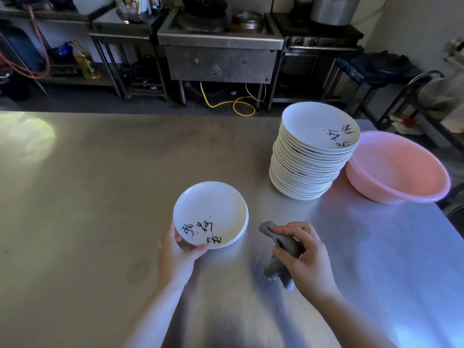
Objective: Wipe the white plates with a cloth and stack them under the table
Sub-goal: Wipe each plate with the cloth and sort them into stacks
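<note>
I see my left hand [179,254] holding a small pile of white plates [210,214] by its near edge, thumb curled over the rim of the top plate and fingers tucked beneath, so that grip is closed round the plates. The top plate bears black brush lettering with faint pink marks near my thumb. At least one more rim shows under it on the right side; I cannot tell exactly how many plates are in the pile, nor whether it rests on the bench [100,184] or is lifted just off it.

My right hand [302,254] is to the right of the plates and apart from them. Its fingers are curled around a crumpled grey cloth [281,249], one end sticking out above the fingers, the other trailing down towards the steel surface.

Further back on the right stands a tall stack of plates [311,156], leaning slightly, its top plate showing the same lettering. A pink plastic basin [399,169] sits just beside the stack, at the bench's right edge.

Beyond the bench are a steel stove unit [221,46] and a coiled yellow hose [238,106] on the floor.
</note>
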`<state>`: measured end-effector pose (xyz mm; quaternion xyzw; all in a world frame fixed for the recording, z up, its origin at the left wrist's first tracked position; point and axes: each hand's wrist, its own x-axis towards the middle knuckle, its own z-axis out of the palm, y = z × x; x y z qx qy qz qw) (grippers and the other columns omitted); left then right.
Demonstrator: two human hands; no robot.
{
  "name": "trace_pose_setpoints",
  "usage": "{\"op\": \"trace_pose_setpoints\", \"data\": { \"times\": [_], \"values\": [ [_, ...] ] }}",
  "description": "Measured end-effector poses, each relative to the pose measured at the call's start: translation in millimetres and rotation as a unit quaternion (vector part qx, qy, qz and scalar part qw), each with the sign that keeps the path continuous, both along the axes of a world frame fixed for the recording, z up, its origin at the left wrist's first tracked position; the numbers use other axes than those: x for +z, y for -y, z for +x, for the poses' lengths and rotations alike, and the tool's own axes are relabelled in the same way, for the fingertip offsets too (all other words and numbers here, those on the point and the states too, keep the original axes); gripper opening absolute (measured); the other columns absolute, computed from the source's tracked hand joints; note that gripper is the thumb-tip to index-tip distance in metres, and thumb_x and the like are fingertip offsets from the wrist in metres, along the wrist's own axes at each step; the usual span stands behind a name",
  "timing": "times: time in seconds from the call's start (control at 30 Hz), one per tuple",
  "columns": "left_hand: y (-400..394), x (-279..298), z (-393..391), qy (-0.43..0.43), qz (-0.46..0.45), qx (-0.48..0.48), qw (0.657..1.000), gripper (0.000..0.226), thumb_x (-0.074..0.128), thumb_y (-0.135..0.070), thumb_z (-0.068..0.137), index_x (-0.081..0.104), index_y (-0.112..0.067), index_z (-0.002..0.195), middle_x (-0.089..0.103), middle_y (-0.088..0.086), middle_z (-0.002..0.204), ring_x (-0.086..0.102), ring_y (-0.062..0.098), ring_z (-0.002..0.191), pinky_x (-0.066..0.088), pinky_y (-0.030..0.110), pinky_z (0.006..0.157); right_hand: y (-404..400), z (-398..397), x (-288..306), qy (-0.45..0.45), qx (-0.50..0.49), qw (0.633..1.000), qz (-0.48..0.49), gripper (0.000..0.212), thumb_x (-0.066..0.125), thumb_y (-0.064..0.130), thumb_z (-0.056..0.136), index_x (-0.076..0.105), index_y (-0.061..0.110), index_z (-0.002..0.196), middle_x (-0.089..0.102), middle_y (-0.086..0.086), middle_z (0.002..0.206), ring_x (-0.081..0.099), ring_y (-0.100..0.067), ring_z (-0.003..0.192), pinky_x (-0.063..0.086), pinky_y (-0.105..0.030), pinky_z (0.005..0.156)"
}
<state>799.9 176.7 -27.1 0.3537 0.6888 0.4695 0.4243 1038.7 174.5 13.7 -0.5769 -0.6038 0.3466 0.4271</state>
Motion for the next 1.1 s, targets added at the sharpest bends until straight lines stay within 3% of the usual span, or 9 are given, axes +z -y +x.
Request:
{"op": "trace_pose_setpoints", "data": {
  "times": [0.17, 0.23, 0.33, 0.43, 0.53, 0.67, 0.83, 1.0, 1.1],
  "values": [
    [-1.9, -7.8, -0.3, -0.049, -0.026, -0.004, 0.998, 0.074, 0.087, -0.028, 0.050, 0.051, -0.054, 0.109, 0.065, -0.004, 0.107, 0.063, 0.021, 0.106, 0.058, 0.051, 0.077, 2.0, 2.2, 1.6, -0.007, -0.011, 1.000, 0.005, 0.052, 0.073, -0.010, 0.073, 0.072, 0.038, 0.092, 0.058, 0.017, 0.099, 0.060, -0.010, 0.099, 0.046, -0.017, 0.083],
    [1.4, -1.7, 5.6, -0.090, -0.031, 0.001, 0.995, 0.078, 0.089, -0.025, 0.060, 0.042, -0.051, 0.116, 0.048, -0.008, 0.113, 0.051, 0.015, 0.109, 0.052, 0.040, 0.078, 3.6, 3.9, 4.5, 0.000, -0.028, 1.000, 0.008, 0.047, 0.074, -0.007, 0.074, 0.071, 0.035, 0.095, 0.061, 0.018, 0.100, 0.061, -0.008, 0.098, 0.047, -0.017, 0.082],
    [2.9, 1.5, 19.6, -0.131, -0.005, 0.001, 0.991, 0.078, 0.082, -0.017, 0.077, 0.037, -0.027, 0.140, 0.039, -0.003, 0.119, 0.049, 0.001, 0.092, 0.037, 0.029, 0.075, 4.1, 10.6, 9.2, -0.001, -0.072, 0.997, -0.003, 0.039, 0.076, 0.000, 0.075, 0.065, 0.034, 0.091, 0.063, 0.021, 0.096, 0.062, -0.003, 0.092, 0.043, -0.007, 0.076],
    [-4.4, 5.7, 40.5, -0.131, 0.018, -0.068, 0.989, 0.056, 0.075, -0.014, 0.083, 0.044, -0.031, 0.127, 0.044, 0.004, 0.117, 0.055, 0.001, 0.074, 0.038, 0.018, 0.069, 0.4, 23.1, 10.6, 0.005, -0.107, 0.994, -0.027, 0.033, 0.076, 0.004, 0.074, 0.063, 0.032, 0.085, 0.067, 0.015, 0.089, 0.061, -0.001, 0.088, 0.041, -0.005, 0.070],
    [-14.7, 21.1, 65.0, -0.166, 0.023, -0.186, 0.968, 0.042, 0.070, -0.015, 0.086, 0.051, -0.030, 0.120, 0.048, -0.008, 0.110, 0.055, -0.001, 0.070, 0.038, 0.008, 0.065, -4.0, 38.7, 14.1, 0.035, -0.121, 0.991, -0.049, 0.033, 0.077, 0.005, 0.073, 0.063, 0.033, 0.084, 0.067, 0.013, 0.089, 0.059, 0.005, 0.086, 0.039, -0.002, 0.068],
    [-43.6, 57.4, 93.1, -0.222, 0.057, -0.281, 0.932, 0.036, 0.068, -0.022, 0.088, 0.055, -0.032, 0.120, 0.048, -0.017, 0.113, 0.060, 0.003, 0.074, 0.049, 0.026, 0.078, -17.8, 60.6, 31.4, 0.116, -0.128, 0.985, -0.020, 0.038, 0.074, 0.002, 0.070, 0.059, 0.035, 0.080, 0.063, 0.009, 0.090, 0.057, -0.001, 0.083, 0.037, -0.002, 0.066],
    [-111.1, 100.6, 121.2, -0.264, 0.112, -0.278, 0.917, 0.025, 0.068, -0.032, 0.088, 0.060, -0.029, 0.112, 0.054, -0.012, 0.106, 0.061, 0.015, 0.080, 0.050, 0.033, 0.079, -43.4, 79.6, 65.8, 0.172, -0.142, 0.974, 0.037, 0.028, 0.070, -0.001, 0.070, 0.067, 0.022, 0.086, 0.062, 0.007, 0.089, 0.057, -0.013, 0.084, 0.039, -0.018, 0.065],
    [-171.2, 126.7, 150.9, -0.234, 0.059, -0.247, 0.938, 0.027, 0.060, -0.051, 0.088, 0.058, -0.024, 0.091, 0.065, -0.006, 0.092, 0.066, 0.019, 0.083, 0.054, 0.037, 0.078, -51.8, 85.8, 83.6, 0.148, -0.154, 0.974, 0.073, 0.030, 0.071, -0.001, 0.068, 0.066, 0.024, 0.084, 0.064, 0.008, 0.087, 0.059, -0.011, 0.083, 0.039, -0.010, 0.066],
    [-182.3, 131.1, 163.8, -0.289, 0.040, -0.228, 0.929, 0.039, 0.053, -0.052, 0.091, 0.052, -0.017, 0.074, 0.060, -0.003, 0.071, 0.059, 0.020, 0.069, 0.042, 0.031, 0.063, -48.3, 87.3, 82.7, 0.132, -0.160, 0.976, 0.066, 0.035, 0.071, -0.002, 0.068, 0.063, 0.029, 0.081, 0.062, 0.012, 0.086, 0.056, -0.001, 0.083, 0.037, -0.005, 0.066]
  ]
}}
